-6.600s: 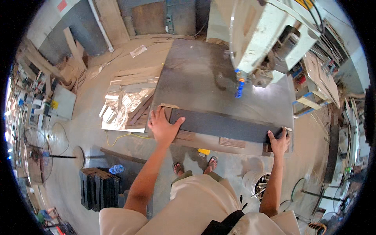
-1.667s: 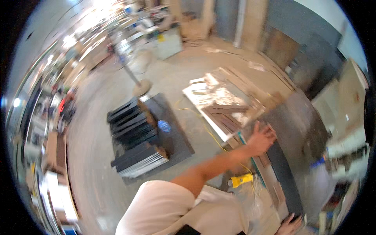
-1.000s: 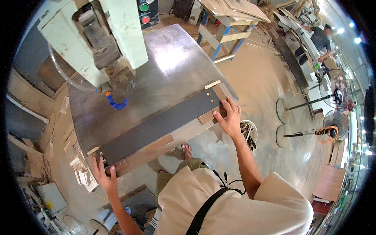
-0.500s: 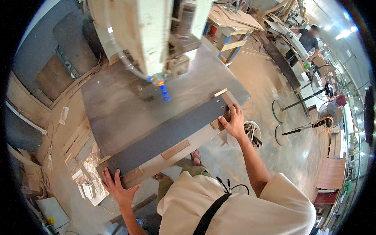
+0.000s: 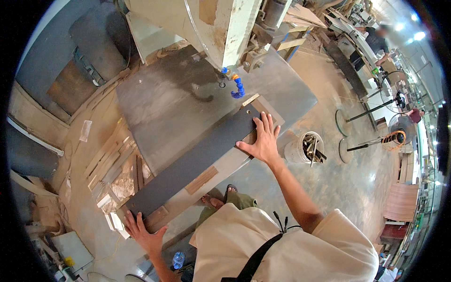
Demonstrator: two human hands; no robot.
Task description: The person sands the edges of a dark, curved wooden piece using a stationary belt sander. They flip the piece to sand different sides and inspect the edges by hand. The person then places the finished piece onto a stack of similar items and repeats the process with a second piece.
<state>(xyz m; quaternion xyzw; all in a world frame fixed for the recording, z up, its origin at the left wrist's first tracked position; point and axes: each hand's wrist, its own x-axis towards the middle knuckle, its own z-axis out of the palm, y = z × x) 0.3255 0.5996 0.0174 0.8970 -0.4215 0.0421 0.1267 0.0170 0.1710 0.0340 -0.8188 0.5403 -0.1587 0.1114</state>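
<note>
A long dark grey board point(image 5: 188, 162) lies slantwise on a wooden jig point(image 5: 176, 203) with small wood blocks along its near side. The jig's right part rests on the grey metal machine table point(image 5: 164, 122); its left end juts past the table's near edge. My left hand point(image 5: 145, 235) touches the left end, fingers spread and thumb held out. My right hand point(image 5: 263, 141) lies on the board near its right end, fingers stretched and thumb apart. Beyond the board, a blue jointed nozzle point(image 5: 238, 89) hangs under the pale machine head point(image 5: 230, 35).
A white bucket point(image 5: 292, 151) of wood offcuts stands right of the table. Scrap wood point(image 5: 115, 169) lies on the floor to the left. Farther right are standing fans point(image 5: 399, 138) and a person point(image 5: 376, 44) at a bench. A water bottle point(image 5: 178, 260) sits by my left forearm.
The jig and board have shifted toward me and leftward on the table, away from the nozzle. My right hand has spread its thumb and fingers wider over the board. The view has shifted too.
</note>
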